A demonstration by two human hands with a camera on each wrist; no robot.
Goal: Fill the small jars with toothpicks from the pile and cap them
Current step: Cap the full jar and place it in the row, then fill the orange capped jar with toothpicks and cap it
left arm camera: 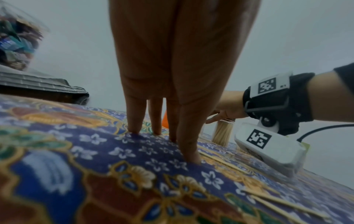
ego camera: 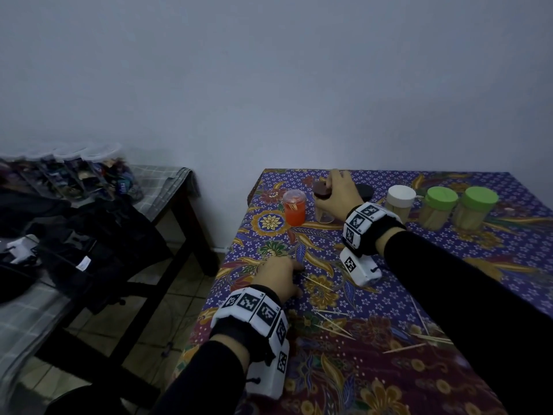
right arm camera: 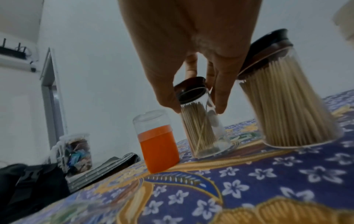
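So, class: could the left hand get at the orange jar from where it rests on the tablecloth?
Probably yes. The left hand rests open on the cloth, holding nothing, and bare tablecloth lies between it and the orange jar. The right hand is busy beside it.

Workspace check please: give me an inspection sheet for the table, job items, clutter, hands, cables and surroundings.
Surface: floral tablecloth covers the table.
Job's things: small dark-capped jar part-filled with toothpicks; orange jar capped; larger dark-lidded jar, white-capped jar and two green-capped jars full; loose toothpicks scattered near the front.
Clutter: nothing seen on the table.
Hands: right hand grips the small jar at its cap; left hand rests fingertips on the cloth.
Cables: black lead from the right wrist camera.
Surroundings: side table with packets in clear tubs, dark bags, tiled floor.
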